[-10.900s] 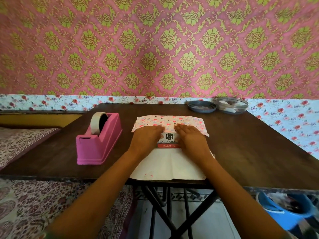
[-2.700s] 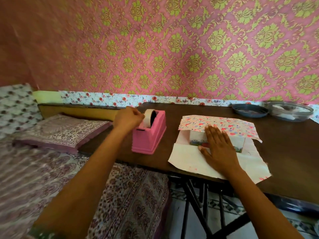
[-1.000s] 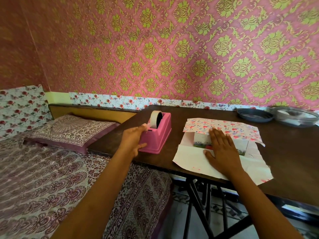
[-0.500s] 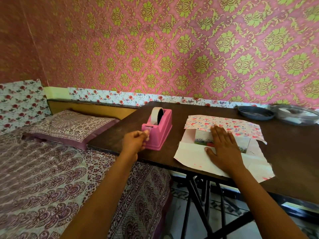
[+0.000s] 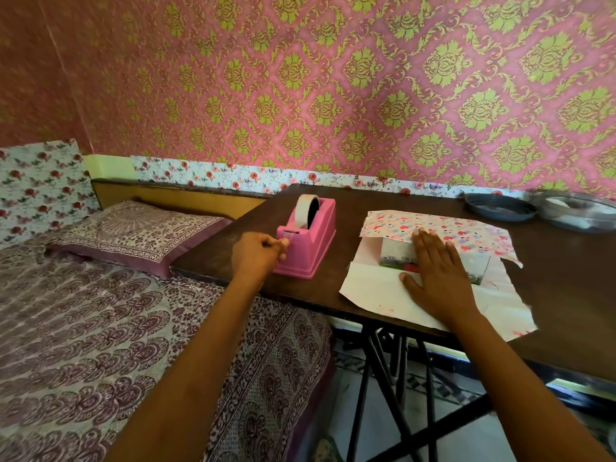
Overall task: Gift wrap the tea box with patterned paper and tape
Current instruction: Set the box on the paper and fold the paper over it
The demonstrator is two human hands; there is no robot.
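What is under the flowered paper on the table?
A tea box, only its near left part showing. The folded flap of paper covers its far edge, and the right hand, lying flat on it, hides more. Its contents cannot be seen.

The person shows as two bare forearms, each ending in a bare hand: the left hand (image 5: pixel 256 253) and the right hand (image 5: pixel 436 278). Both forearms look slender and smooth, drawn broad toward the near edge of the view by the wide-angle lens, and both wrists are uncovered down to the knuckles. On the left hand a pale nail tip shows on one of the fingers (image 5: pixel 284 242), seemingly cut short, though the picture is too soft to be sure.
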